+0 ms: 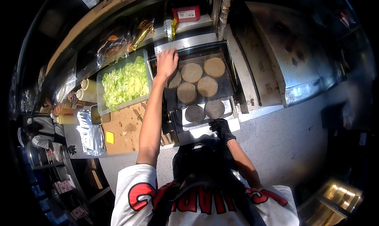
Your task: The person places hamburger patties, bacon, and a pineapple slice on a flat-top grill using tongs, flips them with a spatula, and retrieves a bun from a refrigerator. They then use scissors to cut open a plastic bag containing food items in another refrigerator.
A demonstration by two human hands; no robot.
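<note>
Before me is a black-rimmed flat griddle (201, 102) with several round patties (192, 72) on its dark surface. Two darker patties, one of them a front patty (214, 109), lie on a sunlit strip at its near end. My bare left hand (167, 63) reaches over the griddle's left edge near the back corner, covering part of the leftmost patty (174, 79). Whether its fingers grip the rim is hidden. My right hand (221, 130), in a black glove, is at the near edge with curled fingers, close to the right front patty. Anything inside those fingers is hidden.
Left of the griddle stands a plastic tub (99, 92) of chopped lettuce (125, 81). Squeeze bottles (87, 95), aluminium foil (88, 134) and a stained brown board (127, 137) lie further left. A steel appliance (290, 54) stands right. A person (44, 134) is at far left.
</note>
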